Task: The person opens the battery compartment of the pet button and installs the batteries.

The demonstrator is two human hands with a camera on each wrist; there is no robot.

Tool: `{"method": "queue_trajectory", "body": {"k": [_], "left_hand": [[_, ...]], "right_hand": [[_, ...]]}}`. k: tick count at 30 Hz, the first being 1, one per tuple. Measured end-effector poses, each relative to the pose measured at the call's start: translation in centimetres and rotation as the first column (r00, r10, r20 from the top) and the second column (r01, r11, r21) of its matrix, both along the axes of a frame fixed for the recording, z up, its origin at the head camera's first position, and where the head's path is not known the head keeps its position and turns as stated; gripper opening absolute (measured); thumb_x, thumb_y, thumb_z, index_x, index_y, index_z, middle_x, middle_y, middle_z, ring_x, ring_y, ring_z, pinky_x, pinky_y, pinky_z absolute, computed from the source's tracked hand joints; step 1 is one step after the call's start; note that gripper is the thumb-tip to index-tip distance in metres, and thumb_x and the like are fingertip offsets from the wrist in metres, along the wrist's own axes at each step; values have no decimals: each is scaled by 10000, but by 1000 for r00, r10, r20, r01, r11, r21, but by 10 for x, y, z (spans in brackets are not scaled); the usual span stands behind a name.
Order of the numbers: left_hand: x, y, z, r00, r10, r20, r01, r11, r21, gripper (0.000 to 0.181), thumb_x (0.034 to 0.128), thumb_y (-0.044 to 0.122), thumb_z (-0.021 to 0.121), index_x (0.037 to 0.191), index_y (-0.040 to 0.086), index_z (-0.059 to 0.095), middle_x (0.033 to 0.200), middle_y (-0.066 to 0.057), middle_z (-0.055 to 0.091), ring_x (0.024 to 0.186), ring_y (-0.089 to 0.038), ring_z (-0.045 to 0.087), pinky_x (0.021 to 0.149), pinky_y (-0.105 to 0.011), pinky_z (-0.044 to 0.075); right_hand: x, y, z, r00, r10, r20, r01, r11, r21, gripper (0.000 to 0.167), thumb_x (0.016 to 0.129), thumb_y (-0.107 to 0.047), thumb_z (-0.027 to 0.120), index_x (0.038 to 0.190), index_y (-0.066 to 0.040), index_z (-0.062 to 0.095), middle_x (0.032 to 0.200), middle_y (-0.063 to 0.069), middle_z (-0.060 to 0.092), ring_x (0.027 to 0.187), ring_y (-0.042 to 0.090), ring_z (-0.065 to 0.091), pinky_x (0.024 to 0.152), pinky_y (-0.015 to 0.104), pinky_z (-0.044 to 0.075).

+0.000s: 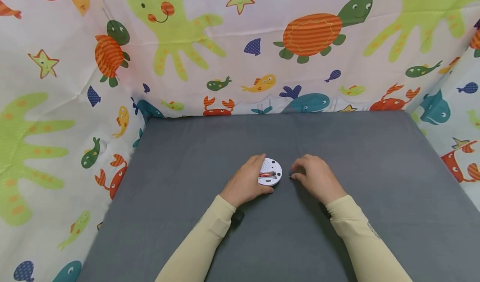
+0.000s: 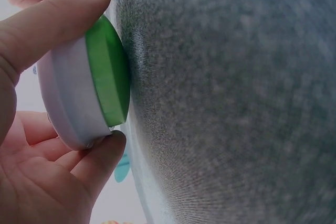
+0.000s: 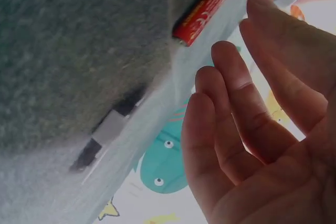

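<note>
Currently gripping a round white plastic device with a green underside [image 1: 271,168] in the left hand [image 1: 243,181], near the middle of the dark grey cloth-covered table [image 1: 195,161]. Pressing the near rim with the thumb and the far rim with the fingers, turning the flat back upward and the green side toward the cloth. Showing in that back an uncovered compartment with a slim red battery [image 1: 267,175] lying inside.

Hovering on the right with the right hand [image 1: 318,180], curving the fingers loosely, leaving only a narrow gap between thumb and forefinger, and apparently holding nothing. Pointing those fingertips at a small red and black cylindrical battery [image 3: 203,11], lying loose between the device and the right hand. Not showing clearly whether any fingertip is touching it.

Seemingly lining up for a pinch on the loose battery. Probably best closing thumb and forefinger across its middle, leaving both ends visible for reading the polarity. Likely risking a roll away by nudging from one side only, so better meeting both sides together. Meanwhile, ideally bracing the device low and level with the left hand, pressing only on the rim.
</note>
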State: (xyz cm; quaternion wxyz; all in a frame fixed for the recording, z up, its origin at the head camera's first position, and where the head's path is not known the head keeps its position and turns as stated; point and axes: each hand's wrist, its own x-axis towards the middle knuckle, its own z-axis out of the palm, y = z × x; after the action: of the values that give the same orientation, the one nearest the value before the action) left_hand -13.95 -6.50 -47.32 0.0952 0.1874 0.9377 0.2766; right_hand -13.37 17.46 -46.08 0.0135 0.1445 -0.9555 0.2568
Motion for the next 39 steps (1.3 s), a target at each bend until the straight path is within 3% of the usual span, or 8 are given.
{"method": "queue_trajectory", "body": {"k": [5,13,21,28,39], "left_hand": [[2,-3,-4,1000,10,8,-10,1000,8,1055,857,346,937,1695,98,346,1699,-74,441,1455,-244,541,1213,-421,480],[2,-4,-4,1000,15,12,-15,1000,11,1052,863,345,934,1697,99,342,1701,-72,439,1462,-241,537,1216,-419,480],[2,-4,-2,1000,7,4,-7,1000,1,1051,860,344,936,1695,100,347,1695,-79,445,1437,-237,553,1188,-416,501],[2,-4,-1,1000,-5,-10,6,1000,12,1038,871,334,931,1690,77,348,1691,-108,448,1411,-259,572,1162,-428,525],[0,-6,-1,999,-44,-28,45,998,50,975,902,300,897,1676,41,364,1681,-134,462,1486,-286,542,1207,-430,498]], "right_hand": [[0,0,-6,1000,-12,16,12,999,37,107,861,-102,899,880,-158,811,917,39,713,922,292,661,843,526,558],[-1,-3,-13,1000,-5,-25,7,997,82,101,868,-110,898,850,-161,812,852,7,694,877,268,667,787,508,575],[3,-8,3,990,-22,-140,28,999,43,83,905,-89,869,943,-151,828,927,24,754,915,271,671,790,500,586],[7,-37,18,984,73,-160,-80,996,-39,94,919,-126,869,1002,-141,828,974,10,774,933,227,671,838,476,599],[6,-66,8,970,165,-178,-174,984,-39,97,896,-109,882,937,-182,831,887,-51,746,865,156,629,765,374,566]]}}
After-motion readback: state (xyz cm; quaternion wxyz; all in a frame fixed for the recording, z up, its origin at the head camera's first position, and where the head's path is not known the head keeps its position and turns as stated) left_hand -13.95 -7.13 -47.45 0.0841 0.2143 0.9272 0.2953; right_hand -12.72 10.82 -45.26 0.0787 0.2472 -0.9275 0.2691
